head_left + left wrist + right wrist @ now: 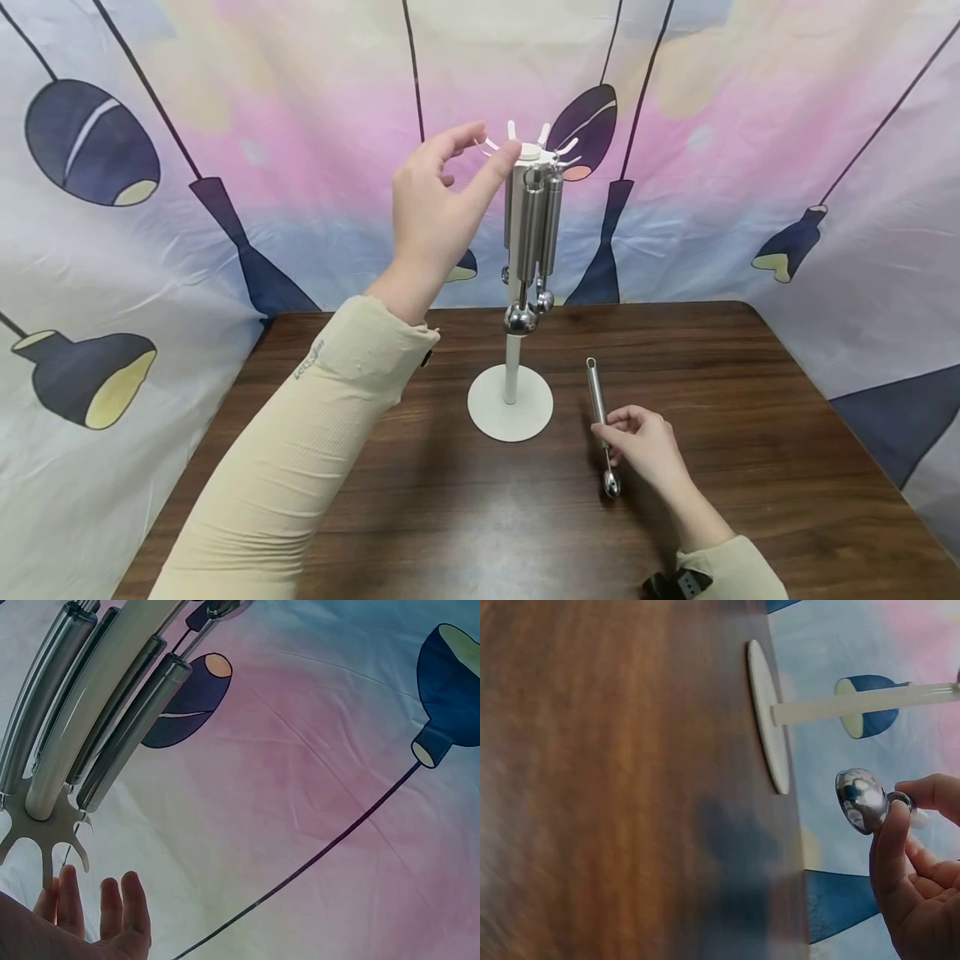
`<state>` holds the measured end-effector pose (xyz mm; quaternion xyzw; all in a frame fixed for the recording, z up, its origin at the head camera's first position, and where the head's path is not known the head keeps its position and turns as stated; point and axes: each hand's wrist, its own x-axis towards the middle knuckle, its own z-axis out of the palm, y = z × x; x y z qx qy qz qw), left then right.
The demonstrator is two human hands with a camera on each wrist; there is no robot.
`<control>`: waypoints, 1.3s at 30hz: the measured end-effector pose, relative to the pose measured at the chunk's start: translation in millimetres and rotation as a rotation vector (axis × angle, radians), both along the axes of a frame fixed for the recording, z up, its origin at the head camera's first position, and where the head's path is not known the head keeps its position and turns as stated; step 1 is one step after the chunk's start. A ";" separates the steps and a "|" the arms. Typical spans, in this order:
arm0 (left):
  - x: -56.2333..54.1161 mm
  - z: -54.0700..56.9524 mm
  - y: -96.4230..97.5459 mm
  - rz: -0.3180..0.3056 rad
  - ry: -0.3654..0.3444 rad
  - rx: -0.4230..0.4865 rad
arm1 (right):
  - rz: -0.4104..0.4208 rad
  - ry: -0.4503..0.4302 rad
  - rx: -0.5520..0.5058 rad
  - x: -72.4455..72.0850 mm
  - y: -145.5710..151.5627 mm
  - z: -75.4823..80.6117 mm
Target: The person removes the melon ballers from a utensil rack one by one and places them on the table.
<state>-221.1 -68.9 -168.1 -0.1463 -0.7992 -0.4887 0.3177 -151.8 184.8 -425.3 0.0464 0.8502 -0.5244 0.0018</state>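
Observation:
My right hand (648, 446) pinches a shiny metal scoop (597, 400) between thumb and fingers, low on its handle. The scoop's hanging ring points up and its rounded bowl (861, 801) down, above the table in the head view. A white stand (512, 371) rises left of it, topped by a ring of hooks (529, 152). My left hand (438, 196) is raised at the left of those hooks, thumb and index finger parted beside the prongs. From below, in the left wrist view, its fingers (71, 904) overlap a prong tip. Several metal utensils (534, 233) hang from the hooks, ball-shaped heads down.
The stand's round white base (510, 425) rests on a dark wooden table (420, 508). Behind the table hangs a pastel cloth (315, 108) printed with lamps, and it continues along both sides.

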 end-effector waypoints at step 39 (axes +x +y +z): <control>2.0 -0.3 3.0 0.016 0.020 0.029 | 0.031 -0.197 0.101 -7.8 -16.5 -36.3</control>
